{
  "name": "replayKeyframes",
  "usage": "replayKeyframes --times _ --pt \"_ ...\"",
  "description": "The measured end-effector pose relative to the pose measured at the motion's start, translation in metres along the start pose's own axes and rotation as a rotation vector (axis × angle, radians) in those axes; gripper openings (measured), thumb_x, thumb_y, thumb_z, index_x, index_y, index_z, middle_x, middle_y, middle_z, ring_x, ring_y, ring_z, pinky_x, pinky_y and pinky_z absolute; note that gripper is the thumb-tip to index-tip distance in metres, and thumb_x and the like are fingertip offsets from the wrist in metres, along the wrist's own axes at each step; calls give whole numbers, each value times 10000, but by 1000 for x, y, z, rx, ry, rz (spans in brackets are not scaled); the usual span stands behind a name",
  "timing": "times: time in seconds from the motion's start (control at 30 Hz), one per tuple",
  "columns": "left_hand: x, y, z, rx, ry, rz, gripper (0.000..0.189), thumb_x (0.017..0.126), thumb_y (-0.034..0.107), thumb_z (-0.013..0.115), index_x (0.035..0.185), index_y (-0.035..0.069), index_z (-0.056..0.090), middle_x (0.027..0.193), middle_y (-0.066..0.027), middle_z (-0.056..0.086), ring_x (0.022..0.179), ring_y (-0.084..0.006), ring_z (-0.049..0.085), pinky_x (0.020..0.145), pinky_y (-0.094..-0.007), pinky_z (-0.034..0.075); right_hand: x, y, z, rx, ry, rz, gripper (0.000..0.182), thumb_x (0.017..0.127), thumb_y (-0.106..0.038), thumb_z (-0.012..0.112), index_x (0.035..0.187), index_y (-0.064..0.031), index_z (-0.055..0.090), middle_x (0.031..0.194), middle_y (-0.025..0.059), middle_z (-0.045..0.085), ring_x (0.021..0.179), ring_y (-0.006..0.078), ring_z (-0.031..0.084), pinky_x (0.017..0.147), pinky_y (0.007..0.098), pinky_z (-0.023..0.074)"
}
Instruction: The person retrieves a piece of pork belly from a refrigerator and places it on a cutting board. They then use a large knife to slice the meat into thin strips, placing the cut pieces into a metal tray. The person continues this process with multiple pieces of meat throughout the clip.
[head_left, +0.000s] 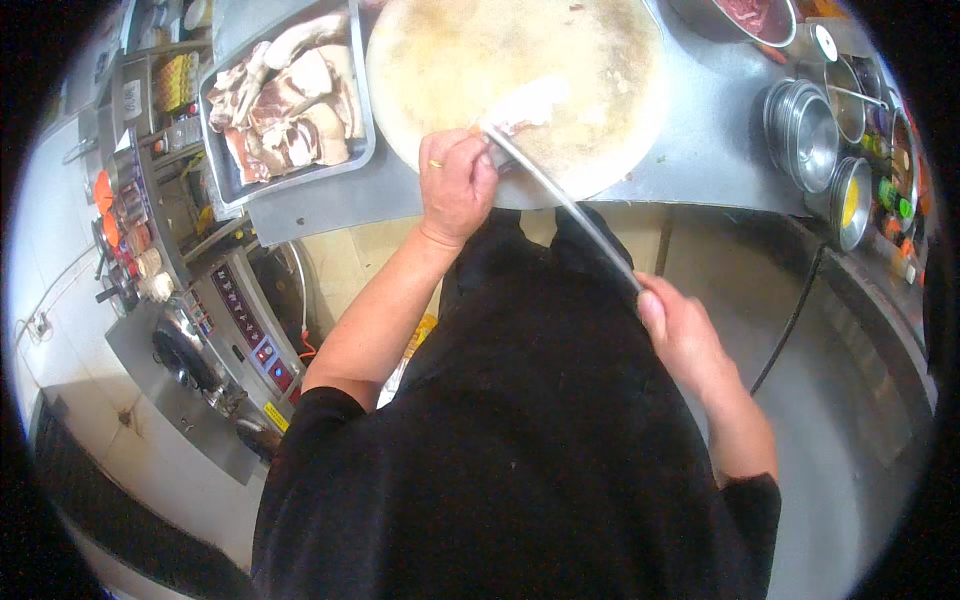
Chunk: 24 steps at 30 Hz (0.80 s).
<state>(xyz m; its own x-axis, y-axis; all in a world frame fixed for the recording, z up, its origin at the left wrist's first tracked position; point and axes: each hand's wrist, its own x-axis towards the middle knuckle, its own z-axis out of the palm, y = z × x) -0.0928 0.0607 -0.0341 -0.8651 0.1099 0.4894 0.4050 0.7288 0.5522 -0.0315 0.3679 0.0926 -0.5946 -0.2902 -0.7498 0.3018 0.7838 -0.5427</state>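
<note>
A long knife (570, 206), seen nearly edge-on, slants from the round chopping board (427, 60) down to my right hand (679, 326), which is closed around its handle. Its far end meets a pale piece of meat (529, 109) near the board's front part; glare washes out much of that piece. My left hand (459, 180), with a ring on one finger, is curled at the board's front edge beside the blade's far end. Its fingertips touch the left end of the meat, though the exact hold is partly hidden. Left of the board, a metal tray (366, 154) holds several cuts of raw meat (292, 90).
A metal bowl (780, 22) of raw meat stands at the back right. Stacked metal bowls (814, 139) and bottles (892, 199) line the right side. At left are a shelf rack (161, 150) and a metal appliance with a control panel (262, 345).
</note>
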Motion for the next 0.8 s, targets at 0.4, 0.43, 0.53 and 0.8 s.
replayKeyframes --times 0.4,0.43,0.53,0.8 --pt "4 2 -1 46 -84 -17 351 748 -9 689 1091 45 635 956 -130 591 878 -337 541 768 -402 427 -44 -43 -31 22 -93 -21 411 983 -214 534 1345 -21 506 902 241 680 833 452 657 748 489 535" --pt "4 1 -1 54 -92 -20 351 747 -10 686 1090 45 635 965 -133 595 880 -336 544 763 -402 429 -41 -44 -31 21 -94 -21 409 982 -210 534 1344 -21 506 904 242 680 836 452 657 751 489 535" --pt "8 3 1 50 -43 -12 348 742 -23 672 1080 45 631 964 -132 613 857 -340 554 747 -398 431 -26 -49 -28 69 -79 -43 400 981 -206 532 1336 -21 513 925 241 684 848 453 658 764 495 536" --pt "6 -4 -1 -29 -60 24 297 755 -12 638 1040 68 620 919 -91 640 833 -309 569 775 -411 432 52 -67 -4 64 -32 -42 388 1006 -287 503 1309 -49 547 997 255 682 938 446 649 823 507 518"
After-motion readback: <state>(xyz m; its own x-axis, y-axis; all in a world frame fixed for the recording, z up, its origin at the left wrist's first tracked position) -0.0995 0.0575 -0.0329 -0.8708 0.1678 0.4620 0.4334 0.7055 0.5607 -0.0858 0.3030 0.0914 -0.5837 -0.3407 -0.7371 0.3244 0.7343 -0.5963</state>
